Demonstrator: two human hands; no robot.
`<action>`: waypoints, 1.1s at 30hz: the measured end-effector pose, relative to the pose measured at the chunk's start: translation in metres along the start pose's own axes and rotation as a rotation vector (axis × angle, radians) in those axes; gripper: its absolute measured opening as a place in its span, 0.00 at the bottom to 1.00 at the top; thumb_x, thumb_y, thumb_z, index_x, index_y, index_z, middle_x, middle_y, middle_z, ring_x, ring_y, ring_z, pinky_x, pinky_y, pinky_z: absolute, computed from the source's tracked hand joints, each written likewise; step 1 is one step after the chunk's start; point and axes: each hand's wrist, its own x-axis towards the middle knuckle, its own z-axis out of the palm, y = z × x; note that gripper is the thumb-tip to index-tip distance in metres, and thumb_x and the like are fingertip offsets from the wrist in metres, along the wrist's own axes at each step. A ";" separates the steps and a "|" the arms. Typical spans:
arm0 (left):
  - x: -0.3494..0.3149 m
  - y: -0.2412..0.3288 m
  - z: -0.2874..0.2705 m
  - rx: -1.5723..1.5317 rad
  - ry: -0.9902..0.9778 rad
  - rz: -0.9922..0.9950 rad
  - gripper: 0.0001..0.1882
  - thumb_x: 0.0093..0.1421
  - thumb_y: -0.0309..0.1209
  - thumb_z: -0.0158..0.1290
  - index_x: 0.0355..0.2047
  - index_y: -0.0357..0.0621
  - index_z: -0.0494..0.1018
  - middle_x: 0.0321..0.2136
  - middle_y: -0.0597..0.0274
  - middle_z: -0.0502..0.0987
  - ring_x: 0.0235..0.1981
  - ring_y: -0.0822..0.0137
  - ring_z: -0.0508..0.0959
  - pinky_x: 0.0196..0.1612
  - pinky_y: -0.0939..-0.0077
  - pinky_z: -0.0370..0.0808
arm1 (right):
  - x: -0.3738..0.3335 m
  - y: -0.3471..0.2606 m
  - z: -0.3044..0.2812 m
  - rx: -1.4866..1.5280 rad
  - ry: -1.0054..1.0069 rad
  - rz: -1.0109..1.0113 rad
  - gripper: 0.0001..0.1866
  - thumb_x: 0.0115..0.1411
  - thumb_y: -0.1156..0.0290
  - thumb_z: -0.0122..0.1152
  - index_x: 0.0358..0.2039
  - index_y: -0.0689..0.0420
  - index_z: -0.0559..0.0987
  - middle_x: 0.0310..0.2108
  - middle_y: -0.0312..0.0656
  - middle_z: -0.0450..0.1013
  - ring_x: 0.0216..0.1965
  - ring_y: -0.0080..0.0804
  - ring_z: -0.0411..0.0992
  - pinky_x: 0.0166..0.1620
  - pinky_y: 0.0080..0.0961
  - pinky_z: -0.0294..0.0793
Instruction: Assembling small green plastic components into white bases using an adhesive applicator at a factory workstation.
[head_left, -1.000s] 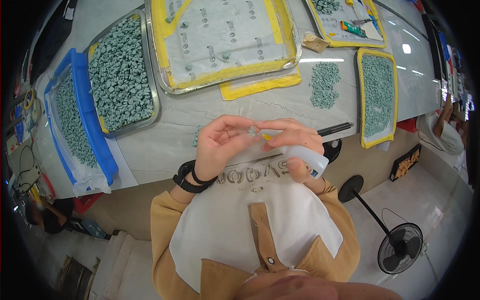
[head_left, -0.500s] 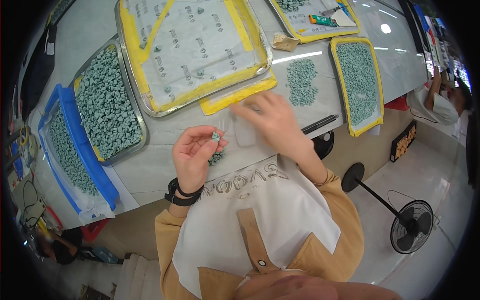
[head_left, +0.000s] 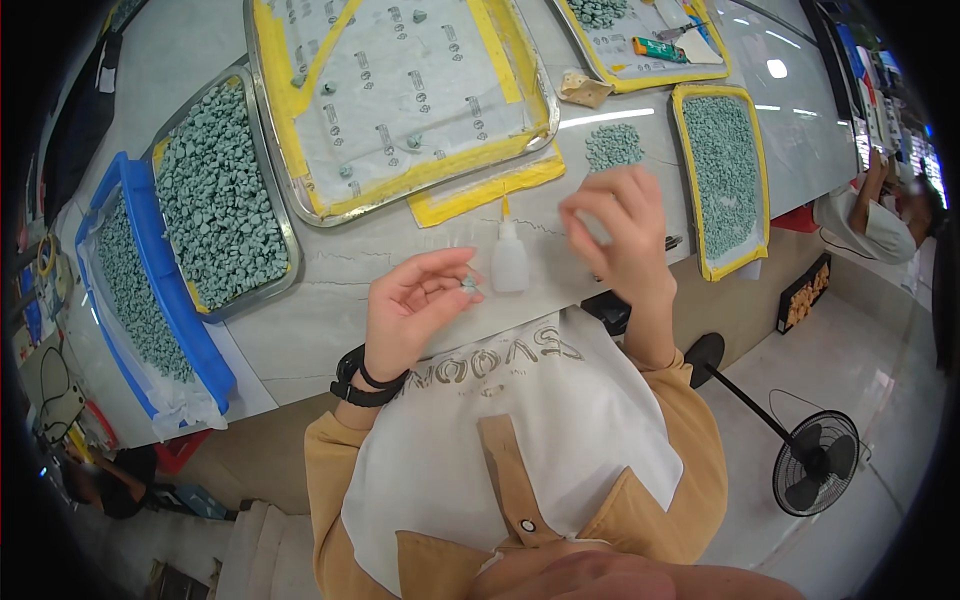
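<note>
My left hand (head_left: 412,305), with a black watch at its wrist, pinches a small pale-green stone chip (head_left: 468,286) between thumb and fingertips above the table. Just right of it a translucent white squeeze bottle (head_left: 509,264) with a thin yellow tip stands upright, touched by neither hand. My right hand (head_left: 628,225) is raised right of the bottle, fingers curved and thumb apart, and I see nothing held in it. Beyond it lies a loose patch of green chips (head_left: 613,146), partly hidden by the hand.
A large yellow-taped tray (head_left: 400,205) with a few stones lies ahead. Stone-filled trays stand left: a metal one (head_left: 290,262) and a blue one (head_left: 175,300). At right is a yellow-edged tray (head_left: 760,190) of chips. A tray with tools (head_left: 715,70) lies far right; a fan (head_left: 815,462) stands beyond the table.
My right hand has moved right, away from the bottle, which now stands uncovered. My left hand has shifted slightly right with the stone chip.
</note>
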 end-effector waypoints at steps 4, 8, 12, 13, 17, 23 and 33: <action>0.000 -0.004 0.004 0.093 -0.125 -0.001 0.17 0.58 0.16 0.54 0.49 0.32 0.74 0.43 0.57 0.75 0.40 0.76 0.76 0.41 0.83 0.75 | 0.006 -0.042 0.013 0.225 -0.037 -0.165 0.13 0.39 0.76 0.69 0.28 0.54 0.78 0.30 0.36 0.70 0.33 0.38 0.68 0.37 0.32 0.65; 0.003 -0.005 -0.001 0.113 -0.143 -0.007 0.17 0.58 0.15 0.53 0.49 0.32 0.73 0.43 0.57 0.75 0.41 0.75 0.76 0.41 0.82 0.75 | 0.001 -0.041 0.027 0.308 -0.117 -0.170 0.11 0.43 0.73 0.68 0.28 0.53 0.76 0.31 0.35 0.70 0.35 0.36 0.69 0.40 0.31 0.66; 0.004 -0.005 -0.001 0.108 -0.146 -0.014 0.18 0.58 0.14 0.51 0.50 0.29 0.72 0.42 0.54 0.76 0.40 0.69 0.77 0.44 0.77 0.76 | -0.001 -0.042 0.039 0.325 -0.052 -0.151 0.12 0.42 0.73 0.68 0.29 0.54 0.76 0.31 0.35 0.71 0.34 0.36 0.69 0.39 0.31 0.67; 0.004 -0.005 -0.001 0.105 -0.125 -0.022 0.18 0.58 0.14 0.50 0.50 0.29 0.72 0.41 0.55 0.76 0.40 0.69 0.77 0.44 0.77 0.76 | -0.002 -0.043 0.041 0.326 -0.054 -0.154 0.12 0.42 0.73 0.68 0.29 0.54 0.76 0.31 0.35 0.71 0.34 0.36 0.69 0.39 0.31 0.67; 0.002 -0.001 0.001 0.118 -0.113 -0.003 0.18 0.59 0.14 0.50 0.51 0.29 0.71 0.41 0.55 0.76 0.39 0.70 0.77 0.44 0.78 0.76 | 0.001 -0.041 0.043 0.321 0.023 -0.178 0.15 0.39 0.75 0.69 0.30 0.56 0.76 0.31 0.37 0.71 0.32 0.37 0.69 0.36 0.31 0.68; 0.003 0.005 0.002 0.081 -0.133 -0.043 0.21 0.60 0.16 0.49 0.55 0.31 0.68 0.41 0.55 0.76 0.36 0.71 0.77 0.41 0.77 0.76 | 0.006 -0.044 0.038 0.237 0.025 -0.237 0.16 0.37 0.78 0.69 0.30 0.57 0.78 0.31 0.37 0.73 0.32 0.37 0.70 0.36 0.31 0.69; 0.000 0.006 -0.002 -0.021 -0.251 -0.170 0.20 0.61 0.20 0.50 0.54 0.30 0.68 0.40 0.54 0.77 0.34 0.72 0.77 0.38 0.78 0.77 | 0.001 -0.040 0.037 0.759 -0.089 0.094 0.08 0.44 0.81 0.67 0.27 0.58 0.78 0.27 0.39 0.73 0.30 0.33 0.69 0.36 0.26 0.68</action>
